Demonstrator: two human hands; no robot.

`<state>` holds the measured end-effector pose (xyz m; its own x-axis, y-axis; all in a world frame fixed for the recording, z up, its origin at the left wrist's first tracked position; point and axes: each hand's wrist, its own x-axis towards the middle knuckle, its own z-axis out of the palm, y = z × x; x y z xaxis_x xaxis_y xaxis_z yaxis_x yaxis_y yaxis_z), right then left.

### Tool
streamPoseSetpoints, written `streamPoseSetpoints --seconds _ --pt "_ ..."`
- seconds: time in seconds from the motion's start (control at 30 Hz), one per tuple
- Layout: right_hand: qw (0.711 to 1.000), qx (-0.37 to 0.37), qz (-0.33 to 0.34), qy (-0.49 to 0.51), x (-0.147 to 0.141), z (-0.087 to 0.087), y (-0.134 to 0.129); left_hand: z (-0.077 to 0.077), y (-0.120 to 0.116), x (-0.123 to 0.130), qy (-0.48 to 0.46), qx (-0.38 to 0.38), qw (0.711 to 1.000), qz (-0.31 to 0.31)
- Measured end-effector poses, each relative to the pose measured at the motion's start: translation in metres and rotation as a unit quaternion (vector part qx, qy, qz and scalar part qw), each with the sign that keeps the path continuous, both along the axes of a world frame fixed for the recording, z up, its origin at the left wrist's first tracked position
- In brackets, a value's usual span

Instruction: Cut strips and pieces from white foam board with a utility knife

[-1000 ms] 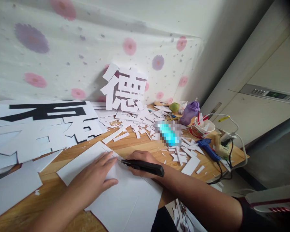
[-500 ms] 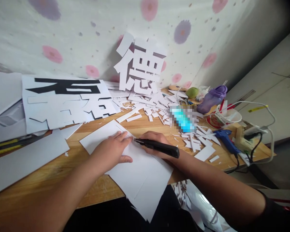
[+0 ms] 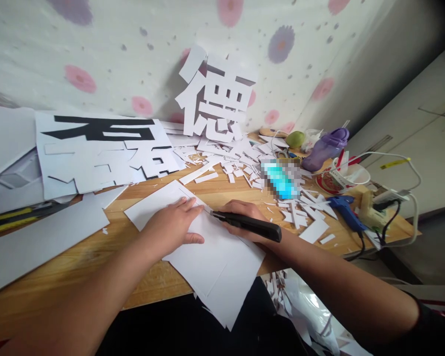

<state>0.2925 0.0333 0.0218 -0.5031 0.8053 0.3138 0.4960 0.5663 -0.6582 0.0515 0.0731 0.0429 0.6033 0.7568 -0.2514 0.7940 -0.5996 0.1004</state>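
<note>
A white foam board (image 3: 215, 262) lies slanted on the wooden table, its near corner hanging over the edge above dark clothing. My left hand (image 3: 174, 225) rests flat on the board's upper left part, fingers and thumb spread, holding nothing. Thin cut lines show near its fingertips and lower on the board. My right hand (image 3: 243, 215) is closed round a black utility knife (image 3: 248, 225). The blade tip touches the board just right of my left fingertips, and the handle's end points right.
A cut-out white character (image 3: 217, 99) leans on the wall. Black and white character pieces lie on a sheet (image 3: 63, 185) at left. Scraps (image 3: 241, 158) cover the back. A blue glue gun (image 3: 346, 212), a bowl (image 3: 333, 183) and a purple bottle (image 3: 324, 151) stand right. A yellow-black cutter lies far left.
The knife and my right hand have shifted slightly to the right along the board. My left hand keeps its place on the board. The whole view has moved a little.
</note>
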Motion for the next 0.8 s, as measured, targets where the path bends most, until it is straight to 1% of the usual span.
streamPoseSetpoints --seconds 0.13,0.3,0.5,0.67,0.8 --pt "1.0 0.012 0.005 0.012 0.003 -0.001 -0.004 0.0 0.001 0.001 0.01 0.003 1.0 -0.001" --pt "1.0 0.006 0.003 0.012 0.007 -0.002 -0.009 -0.001 0.001 0.001 0.019 0.007 1.0 -0.003" --pt "0.999 0.032 -0.001 0.009 0.013 -0.008 -0.013 0.001 0.001 0.001 0.026 0.001 1.0 0.002" --pt "0.998 0.048 0.02 0.021 0.019 -0.01 -0.015 -0.002 0.003 0.001 0.026 0.002 1.0 0.003" --pt "0.999 0.04 0.026 0.01 0.023 -0.009 -0.02 -0.001 0.003 0.001 0.035 0.001 0.999 0.009"
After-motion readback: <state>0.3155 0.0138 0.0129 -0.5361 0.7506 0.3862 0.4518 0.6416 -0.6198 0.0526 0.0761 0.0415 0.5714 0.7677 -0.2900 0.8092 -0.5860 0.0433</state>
